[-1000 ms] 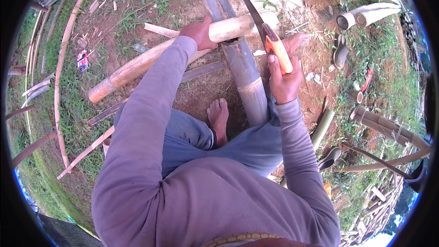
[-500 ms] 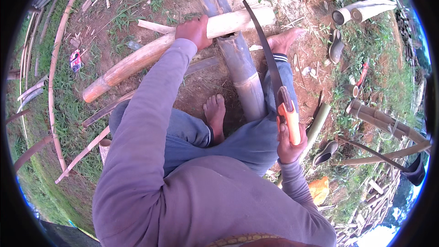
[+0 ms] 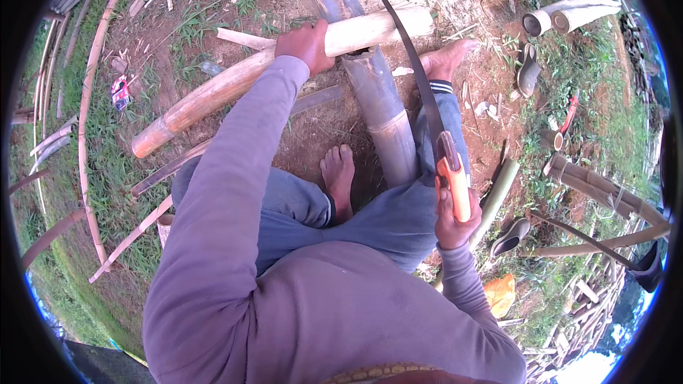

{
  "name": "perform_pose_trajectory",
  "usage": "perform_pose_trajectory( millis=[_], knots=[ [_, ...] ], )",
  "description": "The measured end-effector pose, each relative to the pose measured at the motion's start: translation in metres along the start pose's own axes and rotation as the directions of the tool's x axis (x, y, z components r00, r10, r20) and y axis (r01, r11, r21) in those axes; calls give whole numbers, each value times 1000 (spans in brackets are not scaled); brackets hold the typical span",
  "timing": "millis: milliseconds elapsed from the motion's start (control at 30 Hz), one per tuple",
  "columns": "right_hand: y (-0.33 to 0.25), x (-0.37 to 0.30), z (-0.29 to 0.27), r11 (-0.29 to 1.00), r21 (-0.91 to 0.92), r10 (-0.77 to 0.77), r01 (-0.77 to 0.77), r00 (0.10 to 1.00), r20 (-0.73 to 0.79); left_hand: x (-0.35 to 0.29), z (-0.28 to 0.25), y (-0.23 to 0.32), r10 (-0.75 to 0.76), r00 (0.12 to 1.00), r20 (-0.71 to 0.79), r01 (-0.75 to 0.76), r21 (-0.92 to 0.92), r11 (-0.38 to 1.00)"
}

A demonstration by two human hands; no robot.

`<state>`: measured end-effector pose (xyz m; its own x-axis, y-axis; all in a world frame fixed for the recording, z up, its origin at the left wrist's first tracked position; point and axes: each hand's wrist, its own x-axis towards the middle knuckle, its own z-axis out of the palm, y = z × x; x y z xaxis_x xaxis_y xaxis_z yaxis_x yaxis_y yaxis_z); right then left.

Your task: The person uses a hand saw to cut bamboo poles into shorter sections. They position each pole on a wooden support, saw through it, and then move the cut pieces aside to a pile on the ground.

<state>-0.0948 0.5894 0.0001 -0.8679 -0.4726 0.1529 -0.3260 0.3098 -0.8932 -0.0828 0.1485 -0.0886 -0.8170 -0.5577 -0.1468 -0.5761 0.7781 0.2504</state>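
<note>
My left hand (image 3: 306, 48) is closed over a pale, peeled bamboo pole (image 3: 220, 92), which slants from lower left to upper right. This pole lies across a thicker grey bamboo log (image 3: 388, 117), near a notch in the log's top. In my right hand (image 3: 456, 222) is the orange handle of a hand saw (image 3: 430, 103). Its long, dark, curved blade points away from me, and the tip end passes over the pale pole near its right end. I cannot tell whether the blade touches the pole. My bare feet (image 3: 338, 174) rest on the ground either side of the log.
Bamboo strips (image 3: 89, 107) stand along the left. At the right are two cut bamboo poles (image 3: 537, 23), loose shoes (image 3: 527, 71), a red-handled tool (image 3: 570, 114) and tied bamboo pieces (image 3: 594, 186). A green bamboo length (image 3: 496, 199) lies beside my right hand, near an orange bag (image 3: 500, 294).
The whole view has shifted slightly. Both hands keep their grips, and the saw stays in nearly the same place over the pole.
</note>
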Motion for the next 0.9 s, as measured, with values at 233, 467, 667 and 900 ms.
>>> perform_pose_trajectory(
  millis=[233,467,667,900],
  knots=[
    [-19,189,121,986,-76,-147,146,989,-7,0,-5,17,32,999,-3,-32,12,999],
    [4,9,8,997,62,55,-55,998,15,2,-13,4,-28,997,75,30,-19,999],
    [28,108,82,1000,-12,-30,29,999,-24,5,-8,13,0,998,62,1,-2,1000],
    [17,84,61,999,24,37,-37,999,-10,8,-15,6,-23,996,83,23,-9,1000]
  ],
)
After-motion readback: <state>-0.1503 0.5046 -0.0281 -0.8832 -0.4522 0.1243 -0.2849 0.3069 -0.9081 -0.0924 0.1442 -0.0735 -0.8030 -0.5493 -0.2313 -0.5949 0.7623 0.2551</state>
